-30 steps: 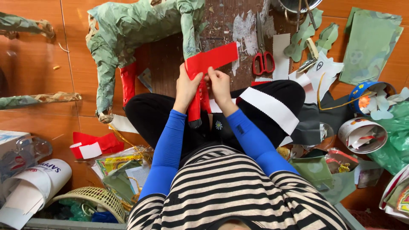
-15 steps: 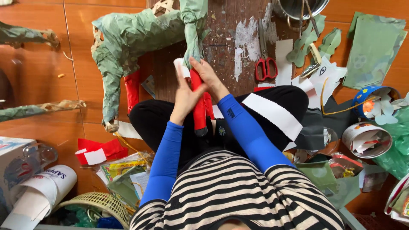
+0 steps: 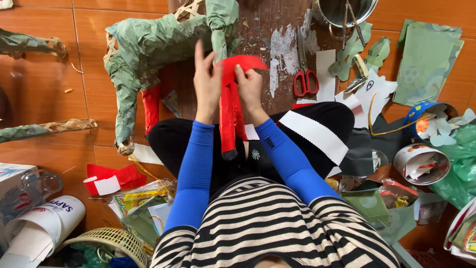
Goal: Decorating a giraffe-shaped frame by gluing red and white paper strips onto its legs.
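Note:
My left hand (image 3: 207, 84) and my right hand (image 3: 249, 88) press a sheet of red paper (image 3: 245, 63) around a long red-wrapped stick (image 3: 228, 121) that stands over my lap. The left hand's fingers lie flat against the stick's left side. The right hand pinches the red paper at its top. A green paper-covered woven animal figure (image 3: 148, 49) lies on the floor just beyond my hands, with one leg wrapped in red (image 3: 151, 106).
Red-handled scissors (image 3: 304, 74) lie on the dark board ahead. A white paper strip (image 3: 315, 135) rests on my right knee. Green paper cut-outs (image 3: 429, 59), a metal pot (image 3: 342, 11), tape rolls (image 3: 421, 163) sit right. A small basket (image 3: 111, 242) and red scraps (image 3: 111, 178) lie left.
The red sheet, held out flat a second ago, has been folded around the stick. Both hands have shifted up to its upper end.

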